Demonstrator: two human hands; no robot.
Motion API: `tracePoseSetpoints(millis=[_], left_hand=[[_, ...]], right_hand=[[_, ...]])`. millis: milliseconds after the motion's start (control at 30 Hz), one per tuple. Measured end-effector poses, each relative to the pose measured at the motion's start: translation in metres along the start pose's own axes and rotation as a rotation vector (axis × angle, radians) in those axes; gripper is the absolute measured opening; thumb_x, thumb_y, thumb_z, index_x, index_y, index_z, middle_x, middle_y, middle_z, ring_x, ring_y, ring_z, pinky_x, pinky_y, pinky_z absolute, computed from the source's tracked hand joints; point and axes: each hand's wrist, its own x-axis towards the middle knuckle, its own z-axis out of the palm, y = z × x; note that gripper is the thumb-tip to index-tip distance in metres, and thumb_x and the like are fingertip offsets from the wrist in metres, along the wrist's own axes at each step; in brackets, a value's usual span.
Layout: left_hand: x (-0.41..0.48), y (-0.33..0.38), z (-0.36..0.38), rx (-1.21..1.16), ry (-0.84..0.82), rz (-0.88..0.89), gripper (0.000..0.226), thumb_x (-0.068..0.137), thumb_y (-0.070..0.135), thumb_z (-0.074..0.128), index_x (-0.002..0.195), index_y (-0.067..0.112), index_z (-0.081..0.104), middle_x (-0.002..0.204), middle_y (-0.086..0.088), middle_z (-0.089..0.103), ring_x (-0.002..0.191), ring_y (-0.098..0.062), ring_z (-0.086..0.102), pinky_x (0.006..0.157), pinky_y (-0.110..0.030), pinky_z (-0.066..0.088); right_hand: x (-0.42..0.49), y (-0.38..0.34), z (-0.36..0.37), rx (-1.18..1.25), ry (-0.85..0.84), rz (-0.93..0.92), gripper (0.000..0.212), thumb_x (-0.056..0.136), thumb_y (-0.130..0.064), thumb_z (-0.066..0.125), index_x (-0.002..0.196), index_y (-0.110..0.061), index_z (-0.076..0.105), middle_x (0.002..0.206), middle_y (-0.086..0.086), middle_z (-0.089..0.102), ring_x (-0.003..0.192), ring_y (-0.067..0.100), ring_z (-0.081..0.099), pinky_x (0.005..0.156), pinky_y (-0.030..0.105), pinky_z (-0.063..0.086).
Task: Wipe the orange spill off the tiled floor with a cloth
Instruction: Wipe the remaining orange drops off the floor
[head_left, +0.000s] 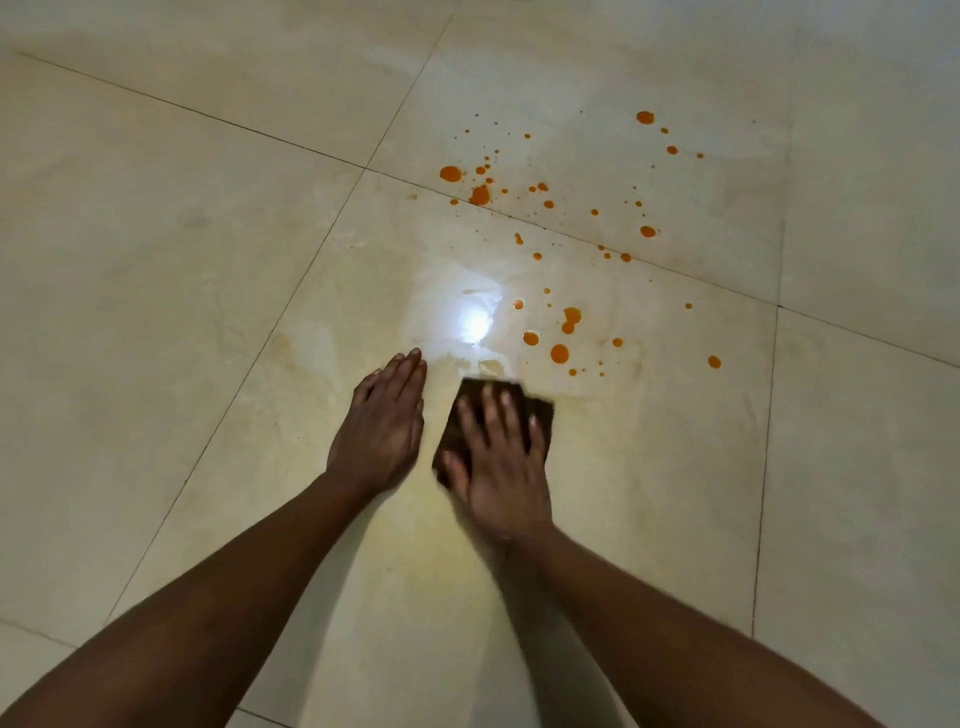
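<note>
Orange drops of the spill (559, 353) are scattered over the cream tiled floor (208, 249), from just beyond my hands up to the far right. A dark brown folded cloth (540, 415) lies flat on the tile. My right hand (498, 467) presses down on the cloth with fingers spread, slightly blurred. My left hand (382, 431) rests flat on the bare tile just left of the cloth, fingers together, holding nothing. A wet, faintly yellow smear shows on the tile around and beyond the cloth.
A bright light reflection (475, 325) glares on the wet tile just beyond my hands. Dark grout lines (571, 236) cross the floor diagonally through the spill. Nothing else stands on the floor in view.
</note>
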Motion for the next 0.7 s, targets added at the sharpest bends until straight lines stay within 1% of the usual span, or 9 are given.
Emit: tracePoseSetpoints(millis=[67,133,200,267,433,500,600,667,700], left_hand=[[0.000,0.001,0.001,0.005,-0.003,0.010,0.052,0.098,0.024,0.026,0.144,0.002,0.039,0.153,-0.013,0.036,0.141,-0.024,0.033,0.113,-0.041,0.028],[0.000,0.000,0.001,0.013,-0.013,0.006,0.053,0.098,0.024,0.026,0.144,0.002,0.039,0.154,-0.012,0.035,0.142,-0.024,0.033,0.113,-0.040,0.027],[-0.001,0.000,-0.001,0.025,-0.032,-0.004,0.053,0.098,0.025,0.025,0.145,0.003,0.037,0.154,-0.012,0.033,0.142,-0.024,0.031,0.113,-0.040,0.026],[-0.001,0.001,-0.002,0.028,-0.037,-0.011,0.053,0.099,0.026,0.024,0.145,0.003,0.037,0.155,-0.011,0.033,0.143,-0.024,0.031,0.113,-0.041,0.027],[0.001,0.000,0.002,0.034,-0.031,-0.007,0.053,0.099,0.026,0.024,0.145,0.004,0.037,0.155,-0.011,0.033,0.143,-0.023,0.031,0.113,-0.041,0.028],[0.001,0.000,0.000,0.034,-0.050,-0.013,0.054,0.098,0.025,0.023,0.145,0.004,0.038,0.155,-0.011,0.033,0.142,-0.024,0.032,0.113,-0.040,0.027],[0.000,0.000,-0.001,0.026,-0.059,-0.014,0.053,0.098,0.024,0.024,0.145,0.002,0.038,0.154,-0.012,0.033,0.142,-0.025,0.032,0.113,-0.041,0.027],[-0.001,0.001,-0.003,0.015,-0.062,-0.013,0.053,0.098,0.024,0.024,0.145,0.002,0.038,0.154,-0.012,0.033,0.142,-0.025,0.033,0.113,-0.042,0.028],[-0.001,0.001,-0.002,0.011,-0.051,-0.012,0.053,0.098,0.025,0.024,0.145,0.003,0.038,0.154,-0.012,0.033,0.142,-0.025,0.033,0.113,-0.042,0.029]], right_hand=[[0.012,-0.008,0.001,0.029,0.026,0.109,0.067,0.094,-0.049,0.031,0.155,-0.023,0.021,0.162,0.009,0.015,0.150,0.026,0.007,0.117,0.050,0.007],[-0.030,-0.019,0.004,0.063,-0.046,-0.032,0.068,0.095,-0.050,0.033,0.156,-0.025,0.016,0.163,0.006,0.009,0.150,0.024,0.004,0.117,0.048,0.005],[-0.080,-0.009,-0.002,0.068,-0.125,-0.200,0.071,0.093,-0.052,0.038,0.156,-0.028,0.016,0.163,0.003,0.006,0.150,0.024,0.010,0.116,0.047,0.006],[-0.066,0.013,-0.001,0.027,-0.088,-0.288,0.070,0.092,-0.054,0.040,0.155,-0.028,0.021,0.161,0.002,0.008,0.148,0.025,0.017,0.115,0.047,0.008],[0.013,-0.011,0.001,0.040,0.030,0.107,0.068,0.094,-0.051,0.030,0.155,-0.024,0.019,0.163,0.006,0.011,0.150,0.024,0.005,0.117,0.049,0.005],[-0.034,-0.034,0.008,0.066,-0.022,-0.008,0.070,0.093,-0.052,0.036,0.156,-0.025,0.017,0.163,0.005,0.009,0.150,0.024,0.004,0.118,0.048,0.006],[-0.104,-0.027,0.005,0.075,-0.085,-0.220,0.075,0.088,-0.055,0.045,0.154,-0.027,0.024,0.162,0.003,0.012,0.148,0.023,0.020,0.114,0.046,0.013],[-0.075,-0.002,0.005,0.021,-0.048,-0.253,0.074,0.088,-0.054,0.046,0.154,-0.028,0.025,0.161,0.002,0.010,0.148,0.022,0.018,0.115,0.046,0.014],[-0.049,0.008,0.002,0.013,-0.026,-0.189,0.073,0.089,-0.053,0.044,0.154,-0.029,0.022,0.162,0.001,0.008,0.150,0.021,0.011,0.116,0.046,0.011]])
